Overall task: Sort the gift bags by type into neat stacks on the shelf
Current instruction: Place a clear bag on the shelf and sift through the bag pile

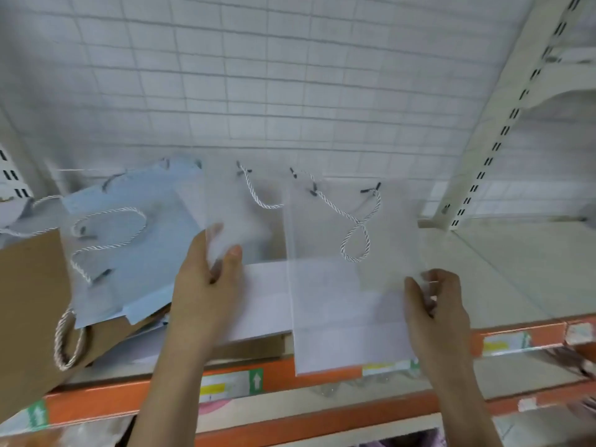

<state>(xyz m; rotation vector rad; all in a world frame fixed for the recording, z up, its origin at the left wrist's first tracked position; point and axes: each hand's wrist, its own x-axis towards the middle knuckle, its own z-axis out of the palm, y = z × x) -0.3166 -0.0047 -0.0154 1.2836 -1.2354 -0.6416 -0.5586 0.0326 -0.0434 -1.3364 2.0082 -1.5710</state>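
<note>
Now both hands' fingers pinch 2 frosted bags: left hand point(206, 285), right hand point(438, 304); shelf point(503, 272) rightward bare.

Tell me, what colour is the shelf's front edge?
Orange, on the shelf edge, with white and yellow labels; the head view shows it.

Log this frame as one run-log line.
left hand: holds translucent bag | right hand: holds second translucent bag overhanging shelf edge | blue bags, brown bags: left, unsorted
</note>
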